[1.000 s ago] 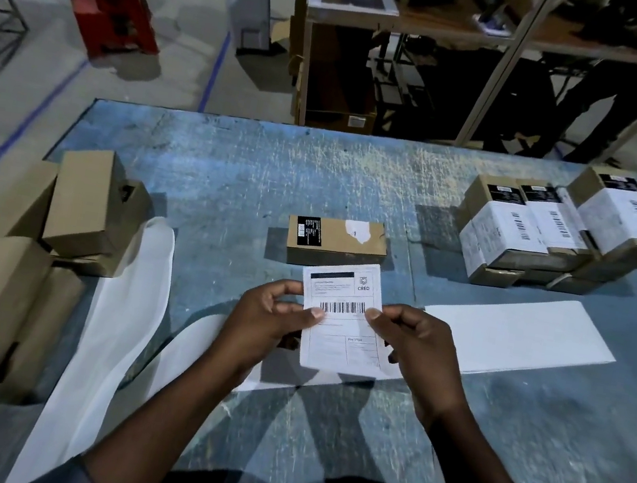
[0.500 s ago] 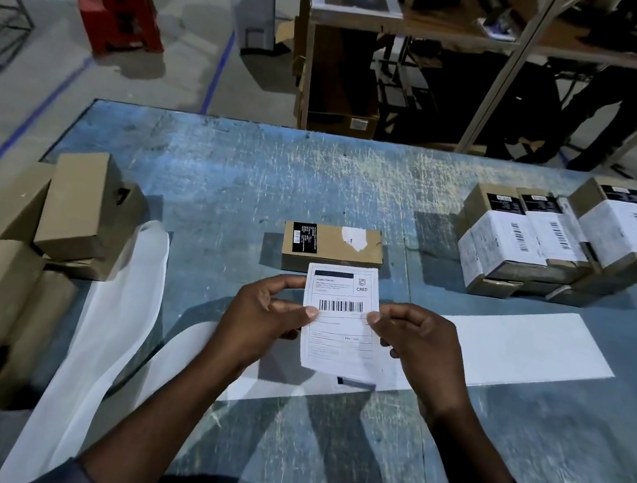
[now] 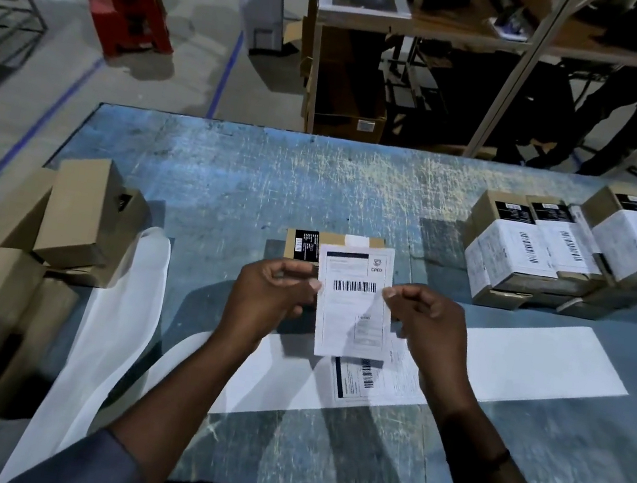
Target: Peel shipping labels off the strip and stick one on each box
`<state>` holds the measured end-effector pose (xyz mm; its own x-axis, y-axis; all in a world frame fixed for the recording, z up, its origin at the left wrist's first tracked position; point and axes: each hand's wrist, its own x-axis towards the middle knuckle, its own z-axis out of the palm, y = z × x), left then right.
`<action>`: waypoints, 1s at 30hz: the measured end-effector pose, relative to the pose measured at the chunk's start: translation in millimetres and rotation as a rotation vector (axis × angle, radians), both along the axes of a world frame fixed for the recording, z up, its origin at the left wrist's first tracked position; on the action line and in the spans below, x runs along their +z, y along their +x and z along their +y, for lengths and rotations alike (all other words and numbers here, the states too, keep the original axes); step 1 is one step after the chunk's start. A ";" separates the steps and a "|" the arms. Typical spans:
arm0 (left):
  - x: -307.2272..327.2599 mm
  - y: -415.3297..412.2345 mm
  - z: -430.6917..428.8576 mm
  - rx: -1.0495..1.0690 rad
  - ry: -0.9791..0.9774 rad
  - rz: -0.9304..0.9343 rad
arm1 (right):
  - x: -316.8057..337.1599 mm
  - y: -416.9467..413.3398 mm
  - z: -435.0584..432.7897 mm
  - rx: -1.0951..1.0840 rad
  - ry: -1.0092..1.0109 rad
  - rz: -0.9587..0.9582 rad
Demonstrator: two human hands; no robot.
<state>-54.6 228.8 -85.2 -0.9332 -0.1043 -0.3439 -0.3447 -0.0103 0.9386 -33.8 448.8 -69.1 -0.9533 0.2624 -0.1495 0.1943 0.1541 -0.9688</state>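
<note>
Fingertips (image 3: 314,284) of both hands are closed in a pinch on the peeled shipping label (image 3: 355,301). The left hand (image 3: 270,300) has its left edge and the right hand (image 3: 428,329) its right edge, both about level with the barcode, and the other fingers curl loosely behind. The sheet hangs between them, print side up and off the strip (image 3: 540,360), which lies flat on the table (image 3: 236,170) underneath. The next label (image 3: 374,379) shows just below the held one.

What matters is the small cardboard box (image 3: 331,239) lying directly beyond the fingers, on the far side from the person. The label's top edge overlaps it from where I stand, though I can't tell if paper and card touch yet. The label's long axis runs away from the person, while the box lies long-side across the table, so the two are crossed. My guess is the sheet goes forward and down, with the excess folded over the near face, as on the labelled boxes (image 3: 516,247) far off to the right. Both hands are about equally near, the left closer to the end with the black sticker.

Plain boxes (image 3: 81,203) wait well off to the left.
</note>
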 end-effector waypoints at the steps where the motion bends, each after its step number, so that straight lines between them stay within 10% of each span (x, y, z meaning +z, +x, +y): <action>1: 0.5 -8.4 0.8 0.018 -0.001 0.007 | -1.1 -9.0 1.1 0.002 -0.005 -0.003; 10: -4.8 -70.4 -2.2 0.105 -0.470 0.264 | -4.8 -81.2 5.4 -0.044 -0.063 -0.094; 30: -22.1 -85.4 0.6 0.012 -0.546 0.244 | -29.9 -111.2 -0.7 -0.038 -0.002 -0.172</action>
<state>-140.0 229.4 -107.3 -0.9761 -0.2171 -0.0135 -0.1216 0.4935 0.8612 -145.0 448.1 -99.0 -0.9030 0.2970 -0.3104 0.3632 0.1419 -0.9208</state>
